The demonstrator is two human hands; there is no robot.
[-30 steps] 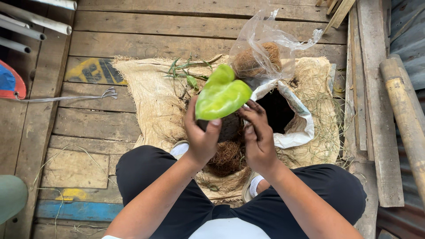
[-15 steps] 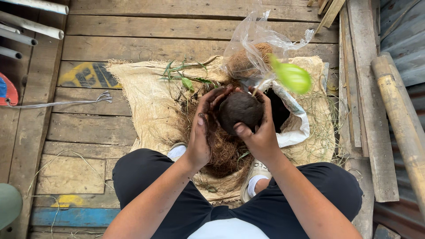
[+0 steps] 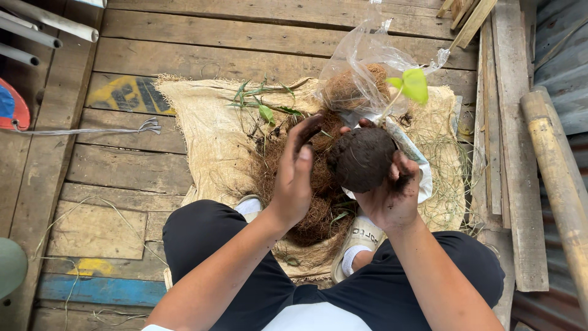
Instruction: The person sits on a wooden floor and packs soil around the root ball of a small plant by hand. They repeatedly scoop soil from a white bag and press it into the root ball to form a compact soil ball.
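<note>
Lifted off since before, left hand (image 3: 294, 178) hovers open beside soil ball (image 3: 361, 159) gripped by right hand (image 3: 392, 196).

Right hand (image 3: 392, 199) cups a dark round soil ball (image 3: 361, 159) from below, soil on the fingers, a thin stem with a bright green leaf (image 3: 415, 84) rising from it. Left hand (image 3: 294, 178) hovers flat just beside the ball, fingers dirty. Underneath, brown coconut fibre (image 3: 306, 202) lies heaped on a burlap sack (image 3: 196, 116), with a clear plastic bag (image 3: 361, 67) of fibre behind, all on a plank floor (image 3: 184, 37).
</note>
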